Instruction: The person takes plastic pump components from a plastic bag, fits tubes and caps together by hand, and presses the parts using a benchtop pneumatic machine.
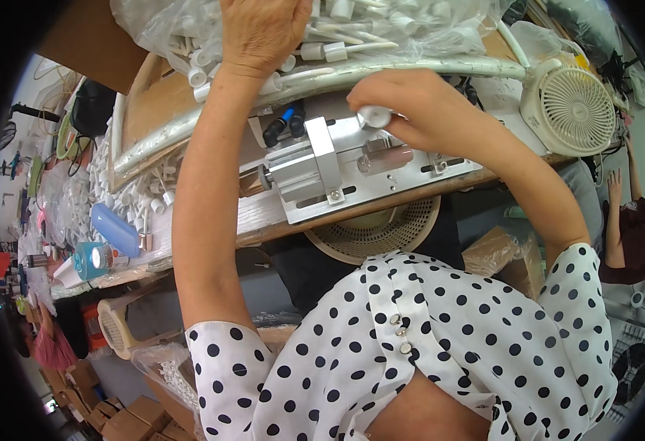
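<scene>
My left hand [263, 33] reaches over a heap of white caps with thin stems [333, 50], some of them in clear plastic. Its fingers run out of the top edge, so I cannot see what they do. My right hand [425, 110] pinches a white cap [374, 116], its round end toward me. The cap is just above a silver metal press fixture [296, 176] on the bench edge. Beneath the right hand a clear pinkish tube [390, 159] lies in the fixture. Black air fittings [277, 131] with a blue piece sit behind the fixture's cylinder.
A whitish curved tube [315, 79] rims the heap. At right stands a cream fan [574, 110]. A plastic basket [381, 234] is below the bench edge. A blue bottle [115, 229] and a tape dispenser [87, 259] lie at left. Another person [635, 235] is at far right.
</scene>
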Demonstrator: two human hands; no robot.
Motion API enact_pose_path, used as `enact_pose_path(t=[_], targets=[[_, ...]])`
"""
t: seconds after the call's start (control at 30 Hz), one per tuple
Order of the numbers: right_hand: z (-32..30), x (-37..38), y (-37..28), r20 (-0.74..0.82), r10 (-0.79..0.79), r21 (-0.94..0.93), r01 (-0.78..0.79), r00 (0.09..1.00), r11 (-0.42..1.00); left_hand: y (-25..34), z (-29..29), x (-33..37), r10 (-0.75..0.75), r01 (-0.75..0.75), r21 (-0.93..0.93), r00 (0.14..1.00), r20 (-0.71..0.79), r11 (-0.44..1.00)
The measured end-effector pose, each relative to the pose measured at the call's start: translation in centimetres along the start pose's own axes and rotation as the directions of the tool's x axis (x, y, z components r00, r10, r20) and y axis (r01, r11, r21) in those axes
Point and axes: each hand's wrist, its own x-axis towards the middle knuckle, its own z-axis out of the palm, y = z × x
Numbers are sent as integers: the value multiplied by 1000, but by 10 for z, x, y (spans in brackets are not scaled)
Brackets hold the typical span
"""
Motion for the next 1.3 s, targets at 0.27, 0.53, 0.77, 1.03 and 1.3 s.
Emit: enact_pose_path(t=[0.27,0.53,0.77,1.03,1.3], targets=[[34,-80,-8,-182,-292,-239,246,939,939,3,0,2,6,-8,47,999,37,999],[55,-80,-9,-286,-230,-344,125,930,931,4,2,0,9,-11,41,998,60,999],[56,-76,-20,-300,-79,-210,15,951,978,2,1,1,3,-6,42,998,70,999],[50,-78,-21,-273,-58,-263,-16,960,965,-2,4,-6,-44,42,22,991,124,999],[20,-56,-29,-150,9,-178,-36,989,983,-5,5,-7,-64,59,45,990,125,997]])
